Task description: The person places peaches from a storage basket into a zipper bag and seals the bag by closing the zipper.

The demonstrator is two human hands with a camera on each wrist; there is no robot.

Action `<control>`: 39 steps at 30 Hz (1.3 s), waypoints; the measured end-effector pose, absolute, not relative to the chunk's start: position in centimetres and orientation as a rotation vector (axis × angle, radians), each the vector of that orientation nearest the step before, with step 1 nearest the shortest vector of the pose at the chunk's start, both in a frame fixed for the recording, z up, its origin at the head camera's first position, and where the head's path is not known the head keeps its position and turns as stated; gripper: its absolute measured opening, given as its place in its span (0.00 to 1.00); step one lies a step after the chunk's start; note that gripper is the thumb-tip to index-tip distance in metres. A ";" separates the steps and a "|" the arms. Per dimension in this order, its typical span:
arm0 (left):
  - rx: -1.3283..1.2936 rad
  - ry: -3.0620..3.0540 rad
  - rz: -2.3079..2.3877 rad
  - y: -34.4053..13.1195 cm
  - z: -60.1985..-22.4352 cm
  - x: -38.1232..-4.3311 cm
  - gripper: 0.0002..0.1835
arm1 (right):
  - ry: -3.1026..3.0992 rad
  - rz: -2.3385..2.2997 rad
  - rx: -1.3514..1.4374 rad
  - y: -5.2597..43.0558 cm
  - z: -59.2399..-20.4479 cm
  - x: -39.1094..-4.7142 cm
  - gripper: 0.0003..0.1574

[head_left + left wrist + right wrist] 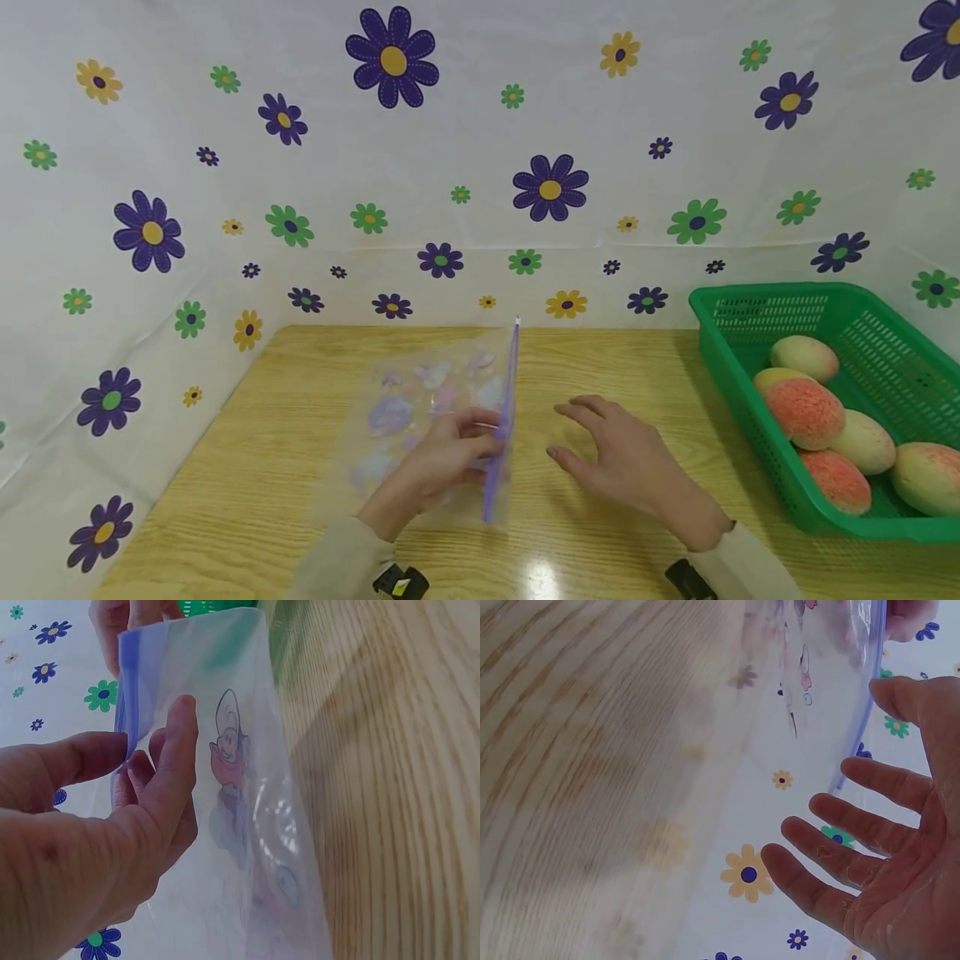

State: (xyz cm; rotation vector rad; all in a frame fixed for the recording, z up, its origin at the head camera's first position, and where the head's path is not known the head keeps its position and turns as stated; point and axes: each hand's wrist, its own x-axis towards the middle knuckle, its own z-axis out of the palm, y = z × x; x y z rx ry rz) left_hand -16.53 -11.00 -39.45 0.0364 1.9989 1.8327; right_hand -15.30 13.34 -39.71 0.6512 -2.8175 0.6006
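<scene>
A translucent zip bag [408,400] with cartoon prints and a purple zip strip stands over the table, its strip side facing right. My left hand [450,458] pinches the bag near the middle of the strip; in the left wrist view the thumb and fingers [184,727] meet at the purple zip edge [129,690]. To the right of the strip my right hand [618,454] is held over the table with its fingers spread and nothing in its grasp. In the right wrist view its fingers [810,881] are loosely extended beside the bag [832,690].
At the right stands a green plastic basket [738,417] holding several peach-like fruits [806,412], red and pale yellow. The wooden table [247,467] meets a white cloth [465,142] printed with flowers at the back and left.
</scene>
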 end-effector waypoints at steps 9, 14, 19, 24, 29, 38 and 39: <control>0.087 1.967 1.830 -10.0 -39.5 -16.3 0.23 | -2.818 0.933 0.570 13.2 -39.3 -15.9 0.28; 0.118 1.949 1.814 -9.5 -39.6 -16.1 0.23 | -2.788 1.106 0.515 13.0 -39.5 -16.2 0.27; 0.139 1.918 1.799 -9.2 -39.7 -16.1 0.23 | -2.774 1.223 0.445 12.9 -39.3 -16.5 0.26; 0.144 1.901 1.793 -9.0 -39.8 -15.8 0.23 | -2.787 1.305 0.350 12.8 -39.1 -16.5 0.25; 0.143 1.890 1.797 -8.8 -39.8 -15.7 0.23 | -2.778 1.510 0.253 12.5 -39.0 -16.5 0.25; 0.120 1.890 1.818 -8.2 -39.7 -15.9 0.23 | -2.660 1.881 0.140 12.3 -38.9 -16.7 0.25; 0.121 1.889 1.819 -8.1 -39.7 -15.8 0.23 | -2.653 1.898 0.129 12.2 -38.9 -16.7 0.25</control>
